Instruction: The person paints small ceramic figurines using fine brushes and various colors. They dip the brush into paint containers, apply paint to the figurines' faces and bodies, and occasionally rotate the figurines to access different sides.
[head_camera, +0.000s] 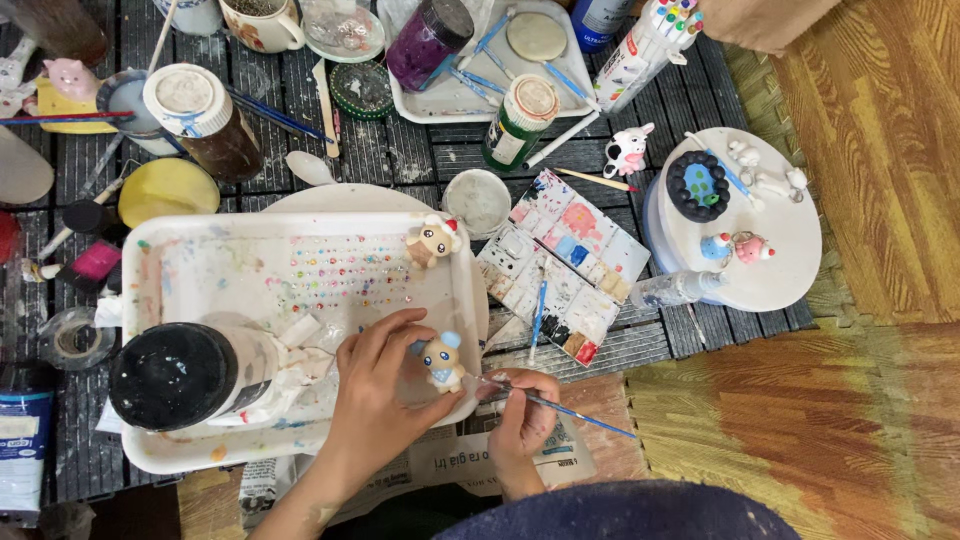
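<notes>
– left hand (375, 385) wraps around a small figurine (442, 362), held over the white tray's (300, 235) near corner.
– and right hand (520, 410)?
– pinching a thin blue brush (560, 405), tip at the figurine. paint palette (560, 265) just beyond; another figurine (432, 240) on the tray's far rim.

White marker box (648, 42) top right, blue-white packet (24, 435) left edge, newspaper (470, 462) btm centre

Dark slatted table (420, 155), wooden floor (880, 150)
</notes>
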